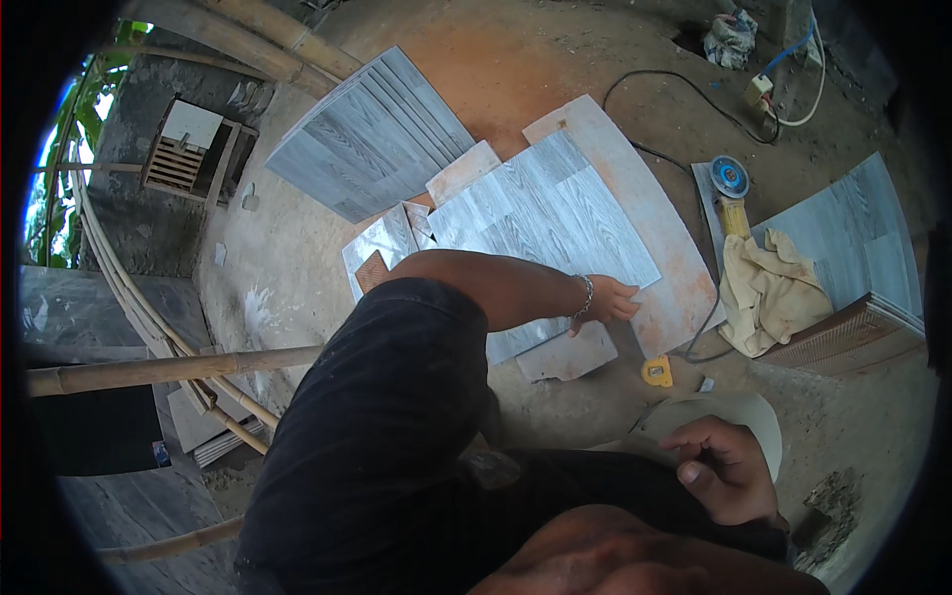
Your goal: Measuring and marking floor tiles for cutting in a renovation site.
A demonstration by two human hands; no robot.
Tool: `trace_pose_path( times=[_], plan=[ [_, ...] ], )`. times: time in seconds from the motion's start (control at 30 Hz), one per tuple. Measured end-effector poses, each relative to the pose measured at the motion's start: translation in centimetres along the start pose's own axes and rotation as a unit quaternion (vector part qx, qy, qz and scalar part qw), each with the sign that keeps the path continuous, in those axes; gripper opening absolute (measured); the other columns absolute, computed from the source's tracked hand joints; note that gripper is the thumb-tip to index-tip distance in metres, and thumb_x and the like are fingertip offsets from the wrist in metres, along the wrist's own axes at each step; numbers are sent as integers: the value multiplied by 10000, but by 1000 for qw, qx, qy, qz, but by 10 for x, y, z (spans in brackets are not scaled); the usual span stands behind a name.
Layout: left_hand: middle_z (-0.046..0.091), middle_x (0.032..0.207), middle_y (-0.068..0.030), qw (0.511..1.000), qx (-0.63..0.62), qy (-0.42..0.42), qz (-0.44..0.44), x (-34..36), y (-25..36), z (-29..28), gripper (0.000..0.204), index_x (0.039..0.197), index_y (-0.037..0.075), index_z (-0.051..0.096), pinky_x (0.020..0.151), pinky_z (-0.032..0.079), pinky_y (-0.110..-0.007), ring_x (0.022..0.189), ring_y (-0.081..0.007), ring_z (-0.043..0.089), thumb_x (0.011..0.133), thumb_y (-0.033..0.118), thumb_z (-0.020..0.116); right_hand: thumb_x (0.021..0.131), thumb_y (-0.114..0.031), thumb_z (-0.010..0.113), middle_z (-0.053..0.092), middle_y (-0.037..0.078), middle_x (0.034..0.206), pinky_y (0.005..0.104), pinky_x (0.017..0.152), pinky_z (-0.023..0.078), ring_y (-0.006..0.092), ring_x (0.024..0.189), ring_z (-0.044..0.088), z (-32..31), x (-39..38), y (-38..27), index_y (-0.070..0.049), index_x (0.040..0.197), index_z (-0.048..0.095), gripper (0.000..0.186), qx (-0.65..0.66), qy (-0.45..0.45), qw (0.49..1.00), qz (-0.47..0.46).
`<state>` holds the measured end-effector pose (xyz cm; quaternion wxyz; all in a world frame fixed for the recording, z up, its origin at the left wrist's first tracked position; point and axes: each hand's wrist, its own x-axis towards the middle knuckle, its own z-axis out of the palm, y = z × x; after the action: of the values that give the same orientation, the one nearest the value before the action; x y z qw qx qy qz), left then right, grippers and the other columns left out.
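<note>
A large grey wood-patterned floor tile (535, 213) lies flat at the middle of the view, over paler slabs. My left hand (602, 300), with a chain bracelet at the wrist, is closed over the near edge of that tile by its right corner. Part of the tile is hidden by my left forearm and dark-trousered knee. My right hand (727, 468) is at the lower right, fingers curled and thumb bent in; whatever it may hold is hidden. Just past the tile's near edge, a yellow tape measure (656, 372) rests on the floor.
A stack of similar tiles (367, 139) stands at far left. On the right lie an angle grinder (731, 188) with a blue disc, a beige cloth (769, 293) and more tiles (843, 233). A black cord (684, 79) crosses the floor. Bamboo poles (178, 372) run along the left.
</note>
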<state>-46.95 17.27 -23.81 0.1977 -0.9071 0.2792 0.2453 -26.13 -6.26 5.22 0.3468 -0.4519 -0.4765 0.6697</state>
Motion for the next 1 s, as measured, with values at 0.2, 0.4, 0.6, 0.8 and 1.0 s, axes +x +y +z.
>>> trace_pose_path(
  times=[0.2, 0.4, 0.6, 0.8, 1.0],
  plan=[
    [587, 1382, -33, 996, 60, 60, 20, -29, -74, -54, 199, 1026, 193, 732, 1248, 167, -479, 1449, -161, 357, 909, 230, 576, 936, -131, 716, 547, 7, 712, 253, 585, 418, 85, 623, 523, -9, 0, 11, -18, 1163, 627, 269, -14, -43, 998, -44],
    [696, 893, 80, 991, 73, -72, 82, -87, -141, -121, 88, 794, 198, 754, 995, 393, -306, 1007, -112, 609, 798, 191, 666, 933, -109, 713, 558, 18, 716, 262, 587, 420, 95, 627, 530, -14, -8, 10, -8, 1159, 624, 262, -11, -38, 995, -92],
    [628, 847, 57, 994, 66, -30, 87, -208, -158, -172, 57, 691, 171, 728, 918, 447, -293, 943, -148, 579, 706, 177, 673, 943, -114, 707, 564, 15, 739, 251, 609, 421, 85, 645, 524, -22, -19, 9, -5, 1160, 627, 256, 7, -39, 995, -95],
    [580, 862, 18, 991, 123, -42, -40, -345, -168, -220, 48, 762, 142, 640, 925, 459, -302, 927, -163, 580, 763, 186, 659, 958, -125, 672, 542, 3, 747, 242, 672, 407, 75, 699, 490, -11, -18, 4, 1, 1128, 637, 215, 20, -20, 999, -45],
    [641, 900, -49, 967, 68, -50, -240, -368, -144, -248, 85, 885, 103, 643, 908, 499, -350, 953, -212, 651, 850, 175, 673, 981, -158, 627, 496, -37, 763, 228, 696, 370, 58, 721, 442, 6, -15, -2, 0, 1113, 635, 206, 23, 34, 999, -22]
  ],
)
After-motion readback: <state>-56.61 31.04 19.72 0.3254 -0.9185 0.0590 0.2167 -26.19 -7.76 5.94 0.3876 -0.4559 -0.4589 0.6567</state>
